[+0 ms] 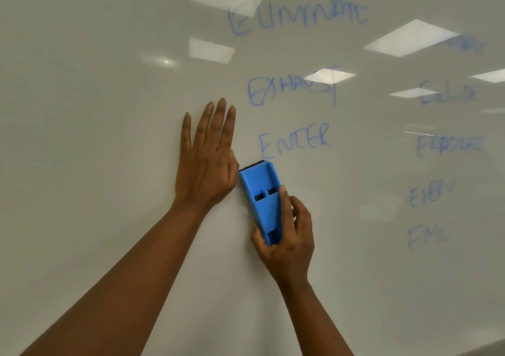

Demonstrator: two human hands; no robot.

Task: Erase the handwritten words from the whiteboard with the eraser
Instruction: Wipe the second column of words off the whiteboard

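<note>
While the left hand is laid flat on the whiteboard, fingers spread and gripping nothing, the blue eraser is clamped at its lower end by the right hand, centre frame, just below "ENTER". It is judged light and rigid, with a soft dark pad; best held by the sides. "EXHAUST" can be read above, and "ELIMINATE"; words at right are blurred.

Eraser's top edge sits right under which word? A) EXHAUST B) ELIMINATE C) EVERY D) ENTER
D: the blue eraser, gripped by the right hand, has its dark felt tip just below the "E" of ENTER; the left hand lies flat on the whiteboard beside it.
</note>
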